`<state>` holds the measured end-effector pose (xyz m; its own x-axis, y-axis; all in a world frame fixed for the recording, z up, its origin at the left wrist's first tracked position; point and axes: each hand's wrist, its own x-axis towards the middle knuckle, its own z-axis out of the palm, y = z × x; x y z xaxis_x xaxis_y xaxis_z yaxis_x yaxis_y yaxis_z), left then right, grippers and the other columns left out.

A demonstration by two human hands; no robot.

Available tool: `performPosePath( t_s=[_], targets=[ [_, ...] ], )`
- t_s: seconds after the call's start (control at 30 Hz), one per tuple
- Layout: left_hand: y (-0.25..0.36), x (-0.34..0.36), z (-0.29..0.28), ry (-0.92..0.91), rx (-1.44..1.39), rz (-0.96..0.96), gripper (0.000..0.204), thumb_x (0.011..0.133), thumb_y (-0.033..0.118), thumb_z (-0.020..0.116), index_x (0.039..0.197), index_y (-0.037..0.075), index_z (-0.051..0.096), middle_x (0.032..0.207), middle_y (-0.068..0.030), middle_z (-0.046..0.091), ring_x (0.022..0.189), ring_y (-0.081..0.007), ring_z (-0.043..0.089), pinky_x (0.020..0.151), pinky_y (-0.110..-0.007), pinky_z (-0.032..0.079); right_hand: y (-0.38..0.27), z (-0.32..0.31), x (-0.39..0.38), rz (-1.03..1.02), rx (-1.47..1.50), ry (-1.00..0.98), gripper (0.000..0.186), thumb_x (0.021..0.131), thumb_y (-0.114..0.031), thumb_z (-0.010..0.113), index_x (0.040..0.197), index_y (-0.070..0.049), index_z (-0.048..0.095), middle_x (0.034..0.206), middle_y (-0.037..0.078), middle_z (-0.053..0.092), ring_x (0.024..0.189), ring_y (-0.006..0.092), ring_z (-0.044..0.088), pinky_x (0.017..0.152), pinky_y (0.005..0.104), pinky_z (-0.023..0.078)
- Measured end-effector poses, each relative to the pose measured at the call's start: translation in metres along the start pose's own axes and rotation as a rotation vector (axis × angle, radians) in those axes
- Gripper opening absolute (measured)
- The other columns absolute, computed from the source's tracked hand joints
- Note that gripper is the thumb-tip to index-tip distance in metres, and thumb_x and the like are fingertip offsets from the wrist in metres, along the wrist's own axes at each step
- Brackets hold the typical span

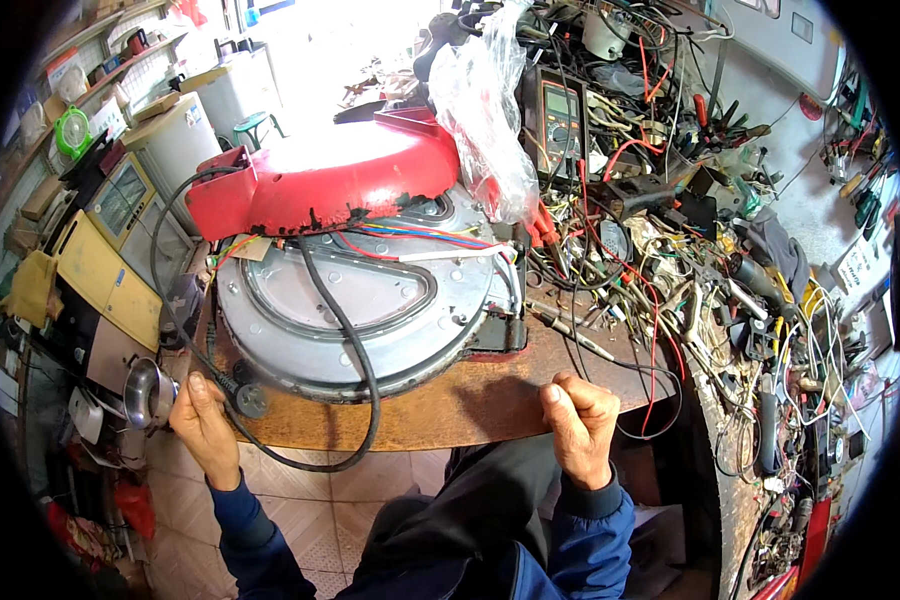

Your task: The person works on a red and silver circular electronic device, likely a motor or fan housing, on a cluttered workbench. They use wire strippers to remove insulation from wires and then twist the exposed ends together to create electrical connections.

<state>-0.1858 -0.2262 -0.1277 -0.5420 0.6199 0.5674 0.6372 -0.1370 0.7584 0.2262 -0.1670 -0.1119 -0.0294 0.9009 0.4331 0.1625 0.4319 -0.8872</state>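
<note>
A round grey metal appliance body point(370, 345) lies on the wooden table with its flat face up. Behind it leans a red housing point(320, 190) with chipped paint, and coloured wires point(420, 235) run across the grey face. My left hand point(206, 428) is closed at the table's near left edge, beside the black plug point(251, 401). From the red housing a black power cord point(370, 400) loops over the front edge. My right hand point(582, 425) is closed in a fist at the front edge, thumb against the bent forefinger. Whatever either hand holds, if anything, is hidden.
A multimeter point(560, 125) with red and black leads stands behind right, beside a clear plastic bag point(485, 110). A soldering iron point(580, 335) lies right of the appliance. Tangled wires and tools point(710, 300) crowd the right side. A metal bowl point(148, 393) is at left.
</note>
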Motion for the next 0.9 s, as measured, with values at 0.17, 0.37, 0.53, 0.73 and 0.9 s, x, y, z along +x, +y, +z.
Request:
performPosePath(
  t_s=[0.17,0.37,0.53,0.73,0.9],
  targets=[
    [0.005,-0.001,0.005,0.053,0.082,0.066,0.046,0.113,0.028,0.047,0.075,0.001,0.05,0.068,-0.0018,0.05,0.065,-0.0103,0.046,0.062,-0.029,0.038,0.004,0.0,-0.001,-0.031,0.07,-0.032,0.04,0.096,-0.008,0.073,0.066,0.001,0.048,0.06,0.005,0.046,0.055,0.0123,0.04,0.051,0.0316,0.033],
    [0.007,-0.002,0.014,0.055,0.104,0.084,0.046,0.112,0.026,0.047,0.075,0.0,0.05,0.067,-0.0033,0.05,0.064,-0.0114,0.046,0.061,-0.03,0.038,-0.031,-0.019,0.036,0.001,-0.166,-0.194,0.023,0.091,-0.015,0.079,0.08,0.003,0.068,0.067,0.012,0.061,0.059,0.018,0.057,0.057,0.0338,0.045],
    [0.01,-0.003,0.012,0.062,0.124,0.085,0.041,0.11,0.019,0.049,0.075,-0.001,0.049,0.065,-0.0059,0.05,0.062,-0.0131,0.047,0.059,-0.032,0.038,-0.04,-0.001,0.141,-0.133,-0.371,-0.135,0.018,0.091,-0.012,0.071,0.096,0.005,0.074,0.078,0.019,0.072,0.071,0.0254,0.072,0.066,0.037,0.054],
    [0.021,-0.002,0.015,0.028,0.128,0.092,0.038,0.108,0.015,0.051,0.074,-0.001,0.047,0.064,-0.0066,0.05,0.06,-0.0149,0.048,0.058,-0.034,0.038,0.002,0.028,0.203,0.026,-0.471,-0.298,0.029,0.085,-0.022,0.074,0.095,0.005,0.077,0.08,0.022,0.075,0.077,0.0325,0.076,0.072,0.0415,0.057],
    [0.018,-0.003,0.013,0.079,0.18,0.115,0.038,0.108,0.016,0.048,0.074,-0.001,0.047,0.064,-0.0071,0.049,0.06,-0.0161,0.047,0.057,-0.034,0.037,0.022,0.035,0.207,0.036,-0.358,-0.225,0.021,0.088,-0.013,0.071,0.093,0.006,0.076,0.076,0.017,0.074,0.071,0.018,0.072,0.068,0.0337,0.055]
  ],
)
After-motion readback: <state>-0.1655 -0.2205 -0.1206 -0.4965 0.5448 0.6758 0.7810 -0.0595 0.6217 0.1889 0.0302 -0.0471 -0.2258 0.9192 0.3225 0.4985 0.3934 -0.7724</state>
